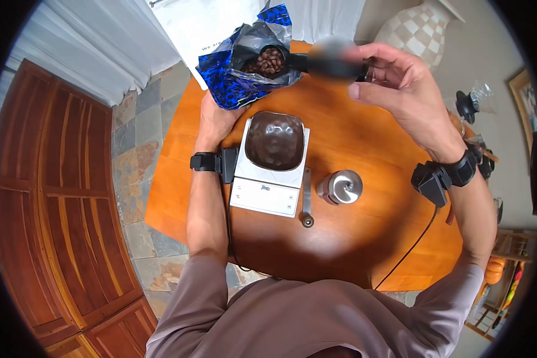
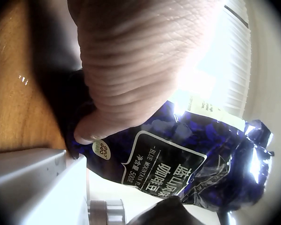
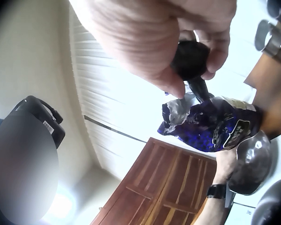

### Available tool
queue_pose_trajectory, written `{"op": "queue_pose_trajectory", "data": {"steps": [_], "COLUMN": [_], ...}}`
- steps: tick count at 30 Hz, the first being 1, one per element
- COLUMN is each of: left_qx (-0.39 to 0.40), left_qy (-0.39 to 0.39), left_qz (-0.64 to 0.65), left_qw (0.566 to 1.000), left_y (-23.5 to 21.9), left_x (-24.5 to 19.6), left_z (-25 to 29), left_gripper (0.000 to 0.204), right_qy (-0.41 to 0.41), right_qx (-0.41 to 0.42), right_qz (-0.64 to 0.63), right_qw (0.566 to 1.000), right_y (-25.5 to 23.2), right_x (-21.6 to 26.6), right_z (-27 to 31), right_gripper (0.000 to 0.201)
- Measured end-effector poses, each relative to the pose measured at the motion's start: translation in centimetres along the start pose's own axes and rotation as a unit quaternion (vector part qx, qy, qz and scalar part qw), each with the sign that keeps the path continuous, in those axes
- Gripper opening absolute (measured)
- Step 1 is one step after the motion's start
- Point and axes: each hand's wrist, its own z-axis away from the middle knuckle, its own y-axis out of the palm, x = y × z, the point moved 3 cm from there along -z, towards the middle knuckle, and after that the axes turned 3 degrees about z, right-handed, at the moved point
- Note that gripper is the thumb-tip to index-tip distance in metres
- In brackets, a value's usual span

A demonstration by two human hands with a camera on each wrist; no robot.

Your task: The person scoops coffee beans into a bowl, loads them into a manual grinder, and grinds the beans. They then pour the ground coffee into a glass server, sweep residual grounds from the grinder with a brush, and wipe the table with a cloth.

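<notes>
My left hand (image 1: 218,122) grips the lower part of a shiny blue coffee bag (image 2: 168,154), its thumb lying along the printed side. The bag's torn top (image 1: 274,21) gapes wide, with a silver lining. In the head view my right hand (image 1: 400,83) pinches a black scoop (image 1: 298,62) by its thick end between thumb and fingers. The scoop's bowl reaches into the bag mouth, and brown coffee beans (image 1: 271,61) show there. Part of the handle is blurred. From the right wrist view, the scoop (image 3: 191,61) points down into the bag, its bowl hidden.
A glossy dark dish (image 1: 274,140) sits on a white scale (image 1: 265,196) just below the bag. Beside it on the wooden table (image 1: 370,238) are a crank handle (image 1: 307,197) and a steel cylinder (image 1: 343,187). A checkered vase (image 1: 420,33) stands behind my right hand.
</notes>
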Motion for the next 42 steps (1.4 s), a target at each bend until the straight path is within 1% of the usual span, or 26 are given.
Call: {"op": "queue_pose_trajectory", "data": {"steps": [2,9,11,12,14,15,17,18,20,21,23,24,25,27,29,30,33,35,36,37,38,39,40,41,42], "left_qx": [-0.023,-0.012,0.009,0.009,-0.003,-0.003,-0.011,-0.012,0.003,-0.001,0.004,-0.001,-0.003,-0.016,-0.016,-0.006,-0.006,-0.021,-0.018,-0.015,-0.039,-0.041,-0.036,-0.031,-0.033], "left_qy": [0.014,0.007,-0.007,-0.007,0.003,0.003,0.008,0.007,0.017,0.012,0.001,0.005,0.022,0.040,0.012,-0.007,-0.023,-0.024,-0.011,0.004,0.019,0.016,0.015,0.014,0.011], "left_qz": [0.003,-0.017,-0.007,-0.007,-0.003,-0.003,-0.011,-0.009,-0.015,-0.009,-0.054,-0.049,-0.028,-0.069,-0.059,-0.055,-0.054,-0.057,-0.055,-0.054,-0.049,-0.049,-0.062,-0.073,-0.073], "left_qw": [1.000,1.000,1.000,1.000,1.000,1.000,1.000,1.000,1.000,1.000,0.999,0.999,0.999,0.997,0.998,0.998,0.998,0.998,0.998,0.998,0.998,0.998,0.997,0.997,0.997], "left_y": [-0.1,-0.2,-0.2,-0.2,-0.2,-0.2,-0.2,-0.2,-0.2,-0.3,-0.4,-0.5,-0.5,-0.7,-0.6,-0.5,-0.5,-0.5,-0.6,-0.5,-0.4,-0.4,-0.5,-0.7,-0.7], "left_x": [0.1,0.3,0.6,0.6,0.3,0.4,0.4,0.5,0.5,0.7,0.9,0.7,1.5,1.9,2.6,3.0,3.3,3.3,3.2,3.1,2.9,2.8,2.3,1.9,1.7], "left_z": [0.1,0.2,0.1,0.2,0.2,0.2,0.2,0.1,0.1,0.0,0.1,0.2,0.1,0.1,0.0,0.0,0.0,0.2,0.2,0.2,0.2,0.4,0.3,0.3,0.4], "left_gripper": [0.048,0.046,0.046,0.046,0.045,0.045,0.044,0.044,0.047,0.047,0.055,0.062,0.064,0.066,0.067,0.068,0.071,0.073,0.074,0.075,0.051,0.051,0.054,0.056,0.056], "right_qy": [-0.001,0.003,0.049,0.049,0.047,0.047,0.076,0.077,0.083,0.090,0.054,0.055,0.065,0.050,0.065,0.089,0.154,0.153,0.155,0.127,0.098,0.099,0.035,-0.030,-0.083], "right_qx": [0.007,-0.005,0.001,0.001,0.004,0.005,0.001,0.001,-0.005,-0.002,-0.021,-0.034,-0.025,-0.034,-0.017,-0.005,0.009,0.021,0.028,0.037,0.046,0.050,0.091,0.130,0.164], "right_qz": [0.004,0.007,0.065,0.066,-0.064,-0.063,-0.159,-0.158,-0.219,-0.214,-0.245,-0.235,-0.228,-0.224,-0.216,-0.212,-0.198,-0.142,-0.140,-0.067,0.005,0.005,0.103,0.199,0.261], "right_qw": [1.000,1.000,0.997,0.997,0.997,0.997,0.984,0.984,0.972,0.973,0.968,0.970,0.971,0.973,0.974,0.973,0.968,0.978,0.978,0.989,0.994,0.994,0.990,0.971,0.948], "right_y": [0.0,-0.3,-0.6,-0.5,-0.3,-0.3,-0.6,-0.7,-1.2,-1.6,-2.5,-3.0,-3.4,-4.6,-5.1,-5.0,-3.9,-2.6,-1.7,-0.8,0.0,0.6,1.4,1.9,2.4], "right_x": [0.3,-0.2,0.3,0.1,-0.7,-0.9,-1.3,-1.3,-1.0,-0.9,-0.4,-0.1,-0.1,0.0,-0.7,-1.3,-2.4,-2.6,-2.6,-2.4,-2.2,-2.2,-1.8,-1.5,-1.4], "right_z": [0.1,0.1,0.3,0.3,0.3,0.3,0.3,0.5,1.4,1.9,3.6,4.5,5.4,6.7,7.2,7.4,7.3,6.7,6.5,6.1,5.9,5.7,5.3,5.0,4.7], "right_gripper": [0.033,0.034,0.032,0.032,0.031,0.031,0.032,0.032,0.033,0.033,0.036,0.040,0.040,0.045,0.048,0.049,0.047,0.046,0.046,0.046,0.047,0.047,0.047,0.047,0.048]}}
